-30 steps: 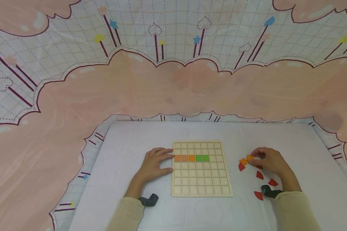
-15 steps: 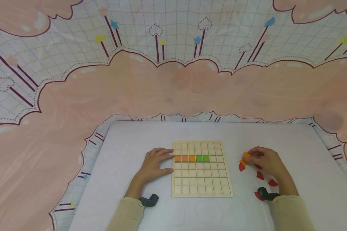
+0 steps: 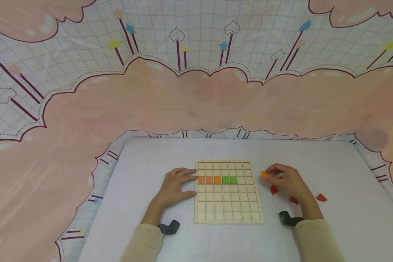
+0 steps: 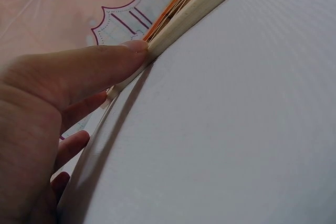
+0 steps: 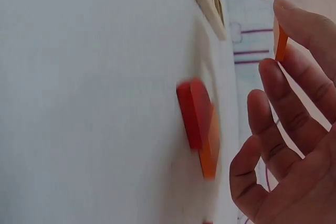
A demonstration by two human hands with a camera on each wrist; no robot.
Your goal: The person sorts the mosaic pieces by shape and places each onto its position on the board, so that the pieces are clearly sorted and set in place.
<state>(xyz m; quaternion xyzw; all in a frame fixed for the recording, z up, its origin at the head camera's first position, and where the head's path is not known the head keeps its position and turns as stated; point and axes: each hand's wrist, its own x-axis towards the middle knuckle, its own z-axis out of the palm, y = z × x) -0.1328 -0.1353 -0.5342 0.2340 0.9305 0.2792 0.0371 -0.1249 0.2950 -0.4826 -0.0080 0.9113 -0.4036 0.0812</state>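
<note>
My right hand (image 3: 288, 180) pinches an orange square tile (image 3: 265, 174) just right of the wooden grid board (image 3: 229, 220). In the right wrist view the tile (image 5: 281, 43) sits between thumb and fingertips, above the table. My left hand (image 3: 173, 185) rests at the board's left edge with fingers spread. Its thumb (image 4: 110, 69) touches the wooden side in the left wrist view. One row of the board bears several tiles from the left: orange-toned tiles (image 3: 209, 180), then two green tiles (image 3: 229, 180). Beneath the right hand, a red quarter-round piece (image 5: 194, 114) overlaps another orange tile (image 5: 211, 150).
More red quarter-round pieces lie on the white table (image 3: 229, 243) at right, one near the wrist (image 3: 294, 200) and one farther right (image 3: 321, 197). A dark wrist camera (image 3: 289, 219) sits by the right cuff. A patterned cloth (image 3: 196, 98) rises behind the table.
My right hand has taken an orange tile from the loose pieces and moved left with it toward the board. The left hand has stayed at the board's edge.
</note>
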